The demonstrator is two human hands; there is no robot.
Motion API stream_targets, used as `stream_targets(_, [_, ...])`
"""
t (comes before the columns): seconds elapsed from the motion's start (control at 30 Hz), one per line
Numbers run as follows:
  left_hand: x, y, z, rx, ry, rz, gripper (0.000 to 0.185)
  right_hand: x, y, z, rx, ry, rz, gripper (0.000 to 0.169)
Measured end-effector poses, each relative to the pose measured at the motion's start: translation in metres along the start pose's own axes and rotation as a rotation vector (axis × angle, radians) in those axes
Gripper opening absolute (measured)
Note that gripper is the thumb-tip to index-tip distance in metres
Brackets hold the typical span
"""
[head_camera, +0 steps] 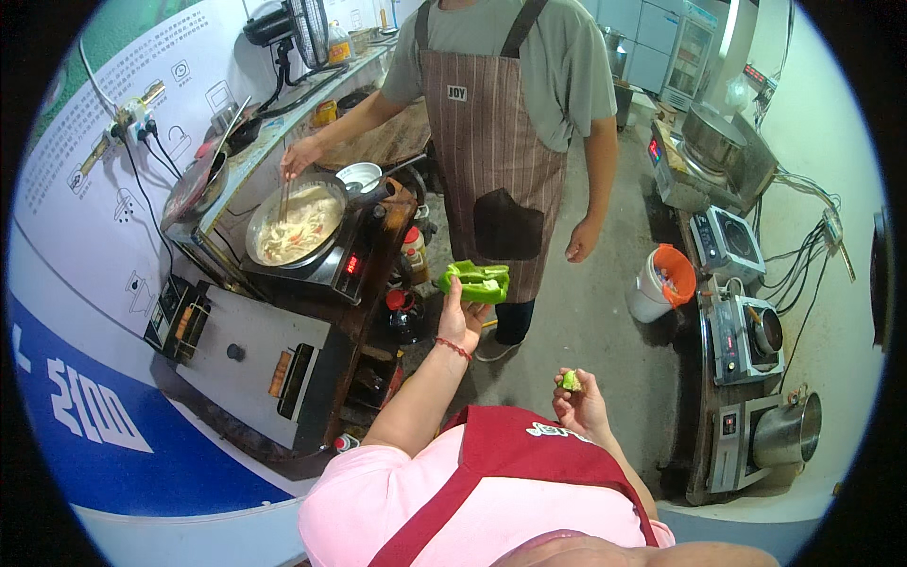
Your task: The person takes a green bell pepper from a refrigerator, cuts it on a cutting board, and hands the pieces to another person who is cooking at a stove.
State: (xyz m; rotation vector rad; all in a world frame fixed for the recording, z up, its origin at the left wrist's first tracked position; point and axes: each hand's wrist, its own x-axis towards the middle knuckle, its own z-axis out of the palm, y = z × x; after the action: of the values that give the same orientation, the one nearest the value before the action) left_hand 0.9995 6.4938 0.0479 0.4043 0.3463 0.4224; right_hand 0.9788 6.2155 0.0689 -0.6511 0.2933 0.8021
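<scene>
Held out in front of me, my left hand (460, 322) grips a green bell pepper (476, 282) from below. The pepper is opened, and its pale ribs show inside the hollow. Closer to my body, my right hand (582, 405) pinches a small green pepper core (570, 381) with pale seeds on it. The two pieces are apart from each other. A red cord bracelet (453, 348) circles my left wrist.
Facing me stands a person in a striped apron (489, 142), holding chopsticks (285, 202) in a pan of food (301, 227) on an induction cooker (347, 262). A lidded griddle (248, 361) is at left. At right are a white bucket (646, 290), several cookers and a steel pot (783, 432).
</scene>
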Motion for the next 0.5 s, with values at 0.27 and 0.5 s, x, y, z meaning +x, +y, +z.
stream_targets(0.27, [0.005, -0.009, -0.005, -0.051, -0.027, -0.070, 0.046, -0.002, -0.003, 0.003, -0.002, 0.008, -0.015, 0.026])
stream_targets(0.5, [-0.002, -0.008, 0.005, 0.004, -0.036, -0.133, 0.051, -0.002, -0.005, 0.008, -0.110, 0.079, -0.055, 0.016])
